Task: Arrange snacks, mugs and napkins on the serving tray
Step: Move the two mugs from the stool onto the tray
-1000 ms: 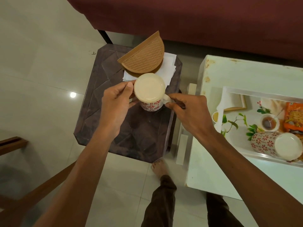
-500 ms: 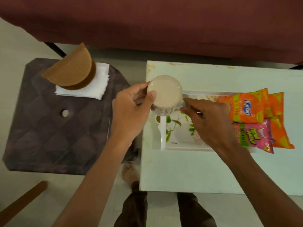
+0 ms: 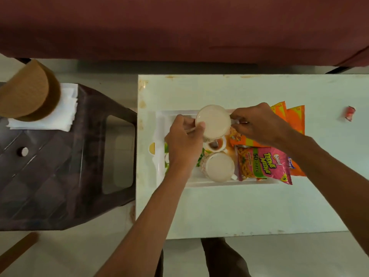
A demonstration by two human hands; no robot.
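Two mugs in view, both over the white serving tray (image 3: 159,124) on the white table (image 3: 219,206). Held mug (image 3: 213,121) at the tray's far end, gripped from both sides: left hand (image 3: 184,143) closed on its left wall with thumb on the rim, right hand (image 3: 259,123) pinched at the handle side. Cannot tell whether its base touches the tray. Second mug (image 3: 219,166) near the tray's near edge, free of both hands.

Snack packets: one pink (image 3: 263,166), at least two orange (image 3: 295,120), overlapping on the tray's right part and spilling over its edge; exact orange count unclear.

One napkin stack (image 3: 65,108) on the dark stool (image 3: 50,176) to the left, pinned under one brown half-round holder (image 3: 26,90). One small red wrapper (image 3: 349,112) alone at the table's far right.
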